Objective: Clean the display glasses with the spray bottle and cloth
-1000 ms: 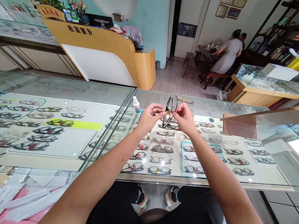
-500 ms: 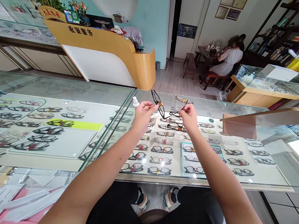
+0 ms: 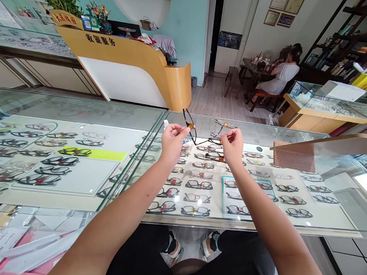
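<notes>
Above the glass counter I hold a pair of dark-framed eyeglasses with an orange-yellow sticker on a lens. My left hand pinches the front part at its lens. The fingers of my right hand are closed at the far end of a thin dark temple arm, and they hide its tip. A white-capped bottle stands behind my left hand, mostly covered by it. Just beyond my right hand lies another pair of glasses with an orange sticker.
Under the counter glass lie several rows of eyeglasses. A tilted wooden-edged mirror or board stands on the right. Across the floor are a cashier desk and a seated person at a dark table.
My left hand has shifted slightly left, carrying the front of the eyeglasses with it. My right hand has barely moved, and the gap between my hands is a little wider.
</notes>
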Action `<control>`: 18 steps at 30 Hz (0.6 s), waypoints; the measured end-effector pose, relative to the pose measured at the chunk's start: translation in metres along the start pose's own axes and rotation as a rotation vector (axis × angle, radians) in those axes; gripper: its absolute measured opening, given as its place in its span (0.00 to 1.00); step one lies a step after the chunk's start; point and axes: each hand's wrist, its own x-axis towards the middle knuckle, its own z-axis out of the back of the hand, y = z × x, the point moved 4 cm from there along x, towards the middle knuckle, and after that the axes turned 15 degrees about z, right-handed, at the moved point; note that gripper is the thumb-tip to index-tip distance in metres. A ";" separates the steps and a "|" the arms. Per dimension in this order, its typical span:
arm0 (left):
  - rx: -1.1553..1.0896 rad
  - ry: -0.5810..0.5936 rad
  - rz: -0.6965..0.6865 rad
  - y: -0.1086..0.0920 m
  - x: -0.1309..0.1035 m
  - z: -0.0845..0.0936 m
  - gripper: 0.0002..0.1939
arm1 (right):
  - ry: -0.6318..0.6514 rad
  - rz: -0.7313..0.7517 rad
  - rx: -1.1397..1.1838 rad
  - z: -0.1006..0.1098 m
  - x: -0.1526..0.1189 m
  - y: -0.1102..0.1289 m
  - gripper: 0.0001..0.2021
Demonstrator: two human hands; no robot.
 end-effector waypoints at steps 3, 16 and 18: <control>0.065 -0.004 -0.114 -0.006 -0.006 -0.002 0.25 | 0.178 0.108 0.082 -0.010 -0.009 0.024 0.07; 0.298 0.059 -0.388 -0.018 -0.036 -0.012 0.14 | 0.545 0.194 0.096 -0.036 -0.035 0.040 0.24; 0.336 0.053 -0.407 -0.018 -0.036 -0.011 0.13 | 0.517 0.210 0.057 -0.033 -0.033 0.040 0.28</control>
